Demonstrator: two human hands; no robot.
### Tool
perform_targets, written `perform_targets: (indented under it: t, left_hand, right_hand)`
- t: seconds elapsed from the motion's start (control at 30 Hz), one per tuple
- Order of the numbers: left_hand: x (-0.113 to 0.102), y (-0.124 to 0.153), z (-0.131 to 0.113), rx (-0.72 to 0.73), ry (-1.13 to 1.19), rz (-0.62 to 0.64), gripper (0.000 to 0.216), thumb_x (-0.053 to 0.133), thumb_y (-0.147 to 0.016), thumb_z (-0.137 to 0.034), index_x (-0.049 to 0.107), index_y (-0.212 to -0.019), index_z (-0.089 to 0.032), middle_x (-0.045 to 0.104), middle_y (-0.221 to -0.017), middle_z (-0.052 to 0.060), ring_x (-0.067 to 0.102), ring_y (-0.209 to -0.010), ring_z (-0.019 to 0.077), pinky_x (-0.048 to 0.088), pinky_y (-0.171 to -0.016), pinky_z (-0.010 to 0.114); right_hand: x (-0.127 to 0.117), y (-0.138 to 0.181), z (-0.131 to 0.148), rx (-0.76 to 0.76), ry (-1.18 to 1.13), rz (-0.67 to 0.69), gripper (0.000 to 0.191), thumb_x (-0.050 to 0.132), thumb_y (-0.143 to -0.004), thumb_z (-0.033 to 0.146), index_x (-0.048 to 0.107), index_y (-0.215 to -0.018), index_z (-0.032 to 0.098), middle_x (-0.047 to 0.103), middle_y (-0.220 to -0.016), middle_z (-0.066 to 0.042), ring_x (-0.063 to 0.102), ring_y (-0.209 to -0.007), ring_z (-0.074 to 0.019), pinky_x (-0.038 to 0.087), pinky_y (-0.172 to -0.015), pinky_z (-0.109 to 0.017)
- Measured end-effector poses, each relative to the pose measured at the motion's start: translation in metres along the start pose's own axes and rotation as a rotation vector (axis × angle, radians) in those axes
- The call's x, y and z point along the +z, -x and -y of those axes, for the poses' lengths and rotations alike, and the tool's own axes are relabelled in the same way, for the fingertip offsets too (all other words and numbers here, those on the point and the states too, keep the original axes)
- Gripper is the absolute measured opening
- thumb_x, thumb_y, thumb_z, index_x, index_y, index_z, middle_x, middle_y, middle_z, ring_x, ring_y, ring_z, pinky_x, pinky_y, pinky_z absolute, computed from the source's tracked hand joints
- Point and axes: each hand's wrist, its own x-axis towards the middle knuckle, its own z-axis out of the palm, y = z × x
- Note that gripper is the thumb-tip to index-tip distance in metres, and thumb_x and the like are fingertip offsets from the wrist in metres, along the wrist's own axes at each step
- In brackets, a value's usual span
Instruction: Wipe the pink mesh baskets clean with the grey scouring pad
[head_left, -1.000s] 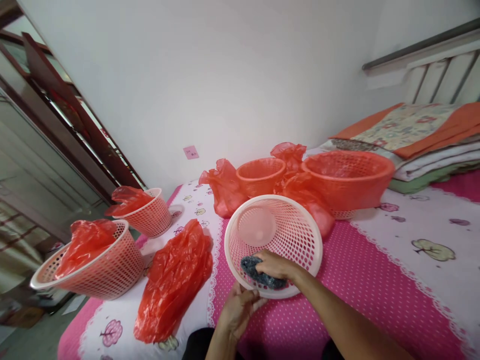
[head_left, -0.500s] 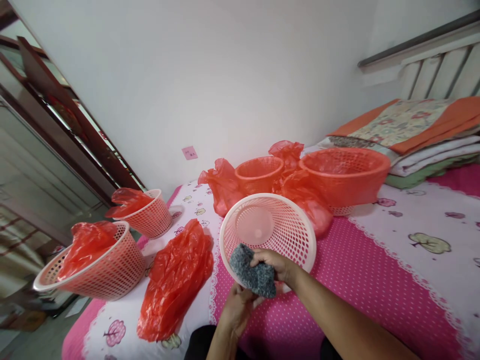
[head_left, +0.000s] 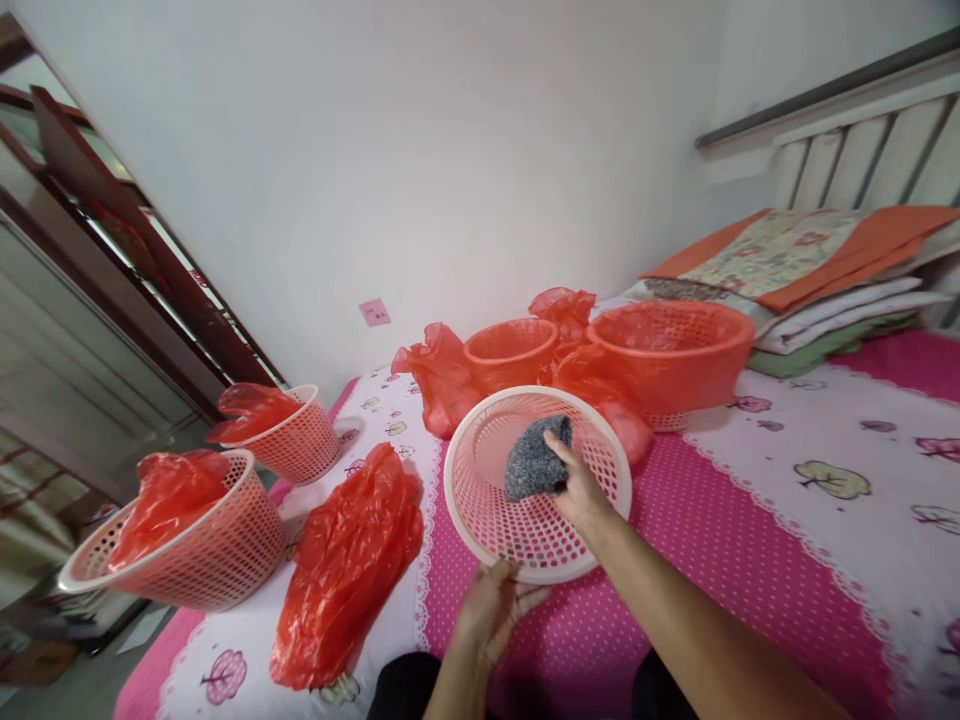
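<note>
A pale pink plastic basket [head_left: 471,500] with a perforated wall is tilted toward me, its opening facing me. My left hand [head_left: 496,605] grips its near rim from below, fingers partly hidden behind the rim. My right hand [head_left: 579,485] is closed around a grey fuzzy cloth [head_left: 534,462], held folded over the basket's opening, in front of the inner wall. Whether the cloth touches the wall I cannot tell. To the left of the basket, a crumpled red plastic bag [head_left: 349,565] lies flat on the bed.
Two pink baskets [head_left: 225,555] with red bags in them stand at the left. Behind the held basket are two baskets covered in red plastic, one smaller [head_left: 510,350] and one larger [head_left: 675,350]. Folded bedding [head_left: 810,260] is stacked at the right, by a white radiator [head_left: 862,150].
My right hand has moved the cloth from the basket's near rim up and right, over its opening. The basket's opening has turned slightly, and my left hand has shifted a little along the near rim.
</note>
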Motion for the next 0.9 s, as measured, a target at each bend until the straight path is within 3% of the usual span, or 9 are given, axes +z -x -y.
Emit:
perform_targets:
  t: [0.13,0.23,0.43,0.57,0.63,0.73,0.9]
  left_hand:
    - [-0.005,0.008,0.010,0.060,0.013,-0.026,0.018,0.086,-0.077,-0.015,0.068,-0.075,-0.017,0.081,-0.078,0.006,0.078,-0.075,0.0212,0.065,-0.078,0.034]
    - [-0.006,0.016,0.019,0.060,0.042,0.016,0.027,0.094,-0.063,-0.011,0.075,-0.082,-0.014,0.082,-0.082,0.006,0.078,-0.080,0.0212,0.065,-0.084,0.034]
    - [0.000,0.026,0.029,0.002,0.092,0.050,0.029,0.090,-0.059,-0.004,0.076,-0.083,-0.011,0.084,-0.091,0.012,0.075,-0.071,0.0199,0.067,-0.082,0.036]
    - [0.002,0.030,0.030,-0.038,0.072,0.045,0.019,0.087,-0.066,-0.006,0.072,-0.076,-0.012,0.082,-0.084,0.012,0.078,-0.076,0.0233,0.069,-0.080,0.038]
    - [0.001,0.031,0.029,-0.050,0.062,0.031,0.018,0.085,-0.068,-0.005,0.070,-0.073,-0.013,0.080,-0.078,0.009,0.077,-0.074,0.0216,0.069,-0.080,0.036]
    - [-0.003,0.033,0.027,-0.068,0.050,0.030,0.015,0.082,-0.069,-0.003,0.071,-0.076,-0.012,0.078,-0.074,0.007,0.076,-0.072,0.0204,0.068,-0.080,0.035]
    - [-0.006,0.036,0.026,-0.064,0.021,0.023,0.019,0.082,-0.070,-0.005,0.072,-0.084,-0.012,0.081,-0.081,0.009,0.079,-0.077,0.0226,0.067,-0.079,0.035]
  right_hand:
    - [-0.003,-0.006,-0.010,-0.111,0.224,-0.112,0.051,0.083,-0.066,0.049,0.070,-0.105,0.020,0.082,-0.101,-0.010,0.078,-0.092,-0.0307,0.063,-0.085,-0.045]
    - [-0.003,-0.009,-0.015,-0.182,0.347,-0.124,0.042,0.078,-0.065,0.034,0.072,-0.104,0.020,0.082,-0.106,-0.011,0.076,-0.101,-0.0319,0.059,-0.096,-0.047]
    - [-0.004,-0.003,-0.017,-0.490,0.836,0.066,0.046,0.055,-0.077,0.011,0.074,-0.119,0.016,0.078,-0.124,-0.015,0.069,-0.123,-0.0312,0.047,-0.115,-0.047]
    - [-0.004,0.001,-0.024,-0.568,1.128,0.183,0.048,0.050,-0.085,0.005,0.075,-0.124,0.016,0.077,-0.127,-0.016,0.067,-0.126,-0.0318,0.043,-0.118,-0.048]
    - [-0.004,0.002,-0.030,-0.542,1.298,0.279,0.050,0.050,-0.088,0.004,0.073,-0.130,0.015,0.075,-0.135,-0.017,0.065,-0.132,-0.0316,0.042,-0.120,-0.048]
    - [-0.009,0.000,-0.039,-0.385,1.485,0.418,0.048,0.057,-0.084,0.001,0.075,-0.127,0.011,0.076,-0.134,-0.021,0.067,-0.132,-0.0358,0.043,-0.118,-0.050]
    - [-0.019,-0.008,-0.050,-0.272,1.556,0.483,0.062,0.056,-0.076,-0.004,0.072,-0.134,0.010,0.075,-0.138,-0.021,0.069,-0.130,-0.0336,0.047,-0.114,-0.043]
